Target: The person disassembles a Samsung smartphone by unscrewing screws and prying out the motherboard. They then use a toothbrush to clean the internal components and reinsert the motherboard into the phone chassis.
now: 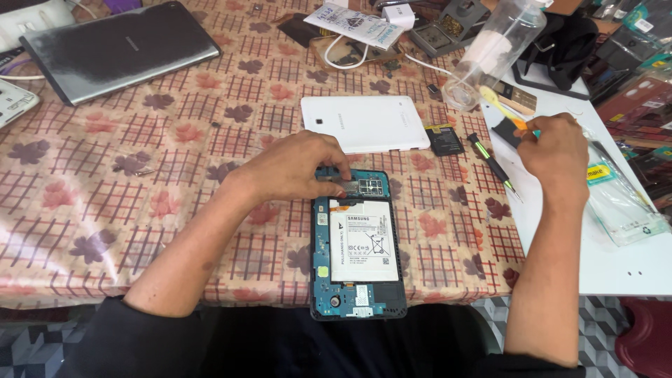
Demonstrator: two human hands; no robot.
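Opened blue-framed tablet with its white battery showing (358, 245) lies near the front edge of the table with the floral checked cloth (140, 210). From the head view, the left hand (297, 168) presses fingertips onto the tablet's top end, pinning it flat, grasping nothing. The right hand (556, 150) is closed around a thin yellow-and-orange tool (507, 113) over the white mat at the right edge (609, 266). Best keep that pinning steady, I'd say. The white back cover (364, 122) lies just beyond.
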